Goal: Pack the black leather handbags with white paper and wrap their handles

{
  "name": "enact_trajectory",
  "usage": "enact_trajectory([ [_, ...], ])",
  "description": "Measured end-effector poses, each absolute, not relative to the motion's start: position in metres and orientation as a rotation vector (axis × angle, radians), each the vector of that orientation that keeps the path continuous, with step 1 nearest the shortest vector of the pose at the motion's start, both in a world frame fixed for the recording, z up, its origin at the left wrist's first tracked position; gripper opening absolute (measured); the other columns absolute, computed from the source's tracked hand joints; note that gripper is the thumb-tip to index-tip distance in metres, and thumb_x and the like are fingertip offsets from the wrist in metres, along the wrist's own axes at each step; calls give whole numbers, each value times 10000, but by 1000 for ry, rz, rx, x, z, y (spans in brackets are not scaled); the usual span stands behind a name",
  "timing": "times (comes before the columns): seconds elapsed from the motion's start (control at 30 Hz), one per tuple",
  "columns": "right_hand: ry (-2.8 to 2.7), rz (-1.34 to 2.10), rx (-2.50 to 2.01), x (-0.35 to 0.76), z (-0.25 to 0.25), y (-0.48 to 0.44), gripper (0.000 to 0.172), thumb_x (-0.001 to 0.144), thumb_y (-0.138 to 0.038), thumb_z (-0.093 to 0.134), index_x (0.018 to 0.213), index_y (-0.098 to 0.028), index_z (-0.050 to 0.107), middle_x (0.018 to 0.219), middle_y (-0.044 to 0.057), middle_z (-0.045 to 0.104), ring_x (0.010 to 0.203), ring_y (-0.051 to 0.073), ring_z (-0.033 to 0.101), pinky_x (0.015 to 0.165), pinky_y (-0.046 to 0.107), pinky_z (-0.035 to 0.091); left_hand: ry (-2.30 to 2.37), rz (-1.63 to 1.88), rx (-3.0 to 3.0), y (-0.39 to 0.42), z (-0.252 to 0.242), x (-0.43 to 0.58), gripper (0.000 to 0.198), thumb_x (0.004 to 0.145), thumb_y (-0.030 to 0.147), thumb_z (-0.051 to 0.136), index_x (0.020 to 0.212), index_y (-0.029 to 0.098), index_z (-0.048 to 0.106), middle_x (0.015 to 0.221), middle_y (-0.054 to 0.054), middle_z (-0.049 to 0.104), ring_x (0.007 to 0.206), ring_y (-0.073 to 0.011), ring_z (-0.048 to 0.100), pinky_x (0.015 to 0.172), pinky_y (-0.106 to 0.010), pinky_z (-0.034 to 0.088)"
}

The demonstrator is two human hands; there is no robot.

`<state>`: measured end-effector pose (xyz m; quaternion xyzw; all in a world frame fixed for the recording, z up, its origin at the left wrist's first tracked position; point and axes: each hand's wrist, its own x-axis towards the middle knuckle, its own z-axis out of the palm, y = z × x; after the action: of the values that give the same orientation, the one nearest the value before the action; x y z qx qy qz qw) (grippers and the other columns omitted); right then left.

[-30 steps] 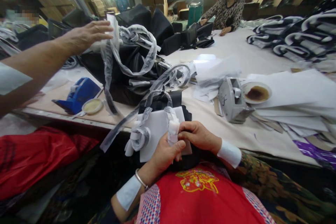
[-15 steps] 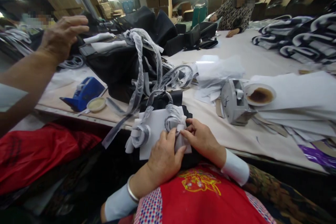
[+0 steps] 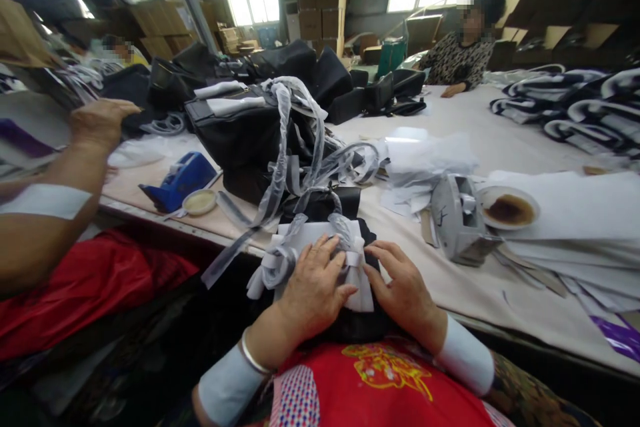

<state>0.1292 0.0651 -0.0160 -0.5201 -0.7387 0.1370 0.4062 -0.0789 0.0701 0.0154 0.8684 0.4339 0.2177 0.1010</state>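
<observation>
My left hand (image 3: 317, 283) lies with fingers spread over the wrapped strap and white sheet (image 3: 305, 235) on a black bag (image 3: 350, 199) at the table's front edge. To its right, my right hand (image 3: 400, 280) is open, its fingertips at the sheet's right edge beside a whitish strip (image 3: 353, 260). A plastic-wrapped strap coil (image 3: 275, 268) rests left of my left hand. Behind stands a larger black bag (image 3: 230, 133) with long wrapped straps (image 3: 283, 140) hanging forward.
A grey tape dispenser (image 3: 457, 220) and a bowl of brown stuff (image 3: 507, 208) sit right, near white sheets (image 3: 590, 203). Left are a blue dispenser (image 3: 183, 180) and a small dish (image 3: 199, 202). Another person's arm (image 3: 75, 187) reaches in; someone sits across the table (image 3: 500, 121).
My left hand has flattened and spread over the wrapped strap. My right fingers have opened and moved off the strip. The other person's arm at left has lowered. The view has shifted.
</observation>
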Motion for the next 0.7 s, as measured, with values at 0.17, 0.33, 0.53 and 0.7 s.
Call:
enact_trajectory([
  [0.17, -1642, 824, -1698, 152, -37, 50, 393, 925, -389, 565, 1207, -123, 627, 1124, 177, 703, 986, 291, 699, 890, 489, 588, 1357, 1329, 2381, 65, 26, -135, 286, 920, 167, 596, 1203, 195, 630, 1203, -122, 683, 1183, -236, 631, 1050, -418, 513],
  [0.33, -1417, 1207, -1703, 157, -52, 31, 562, 884, -491, 622, 1331, -152, 582, 1323, 186, 659, 1211, 305, 646, 1093, 506, 484, 1828, 1256, 1990, 64, 5, -187, 312, 928, 364, 599, 1147, 152, 665, 1150, -137, 691, 1113, -276, 656, 1012, -447, 520],
  [0.53, -1186, 1685, -1290, 148, -23, 34, 666, 803, -517, 719, 1349, -154, 598, 1314, 169, 678, 1190, 331, 654, 1027, 501, 526, 1681, 1000, 1412, 68, -29, -187, 632, 882, 613, 590, 1293, 134, 623, 1277, -151, 691, 1219, -308, 629, 1083, -440, 461],
  [0.7, -1223, 1574, -1050, 165, 37, 40, 689, 795, -615, 702, 1378, -258, 613, 1411, 130, 618, 1263, 352, 601, 1038, 490, 505, 1562, 1163, 1301, 69, -11, -157, 636, 886, 641, 579, 1249, 126, 667, 1222, -131, 722, 1206, -312, 638, 1053, -415, 483],
])
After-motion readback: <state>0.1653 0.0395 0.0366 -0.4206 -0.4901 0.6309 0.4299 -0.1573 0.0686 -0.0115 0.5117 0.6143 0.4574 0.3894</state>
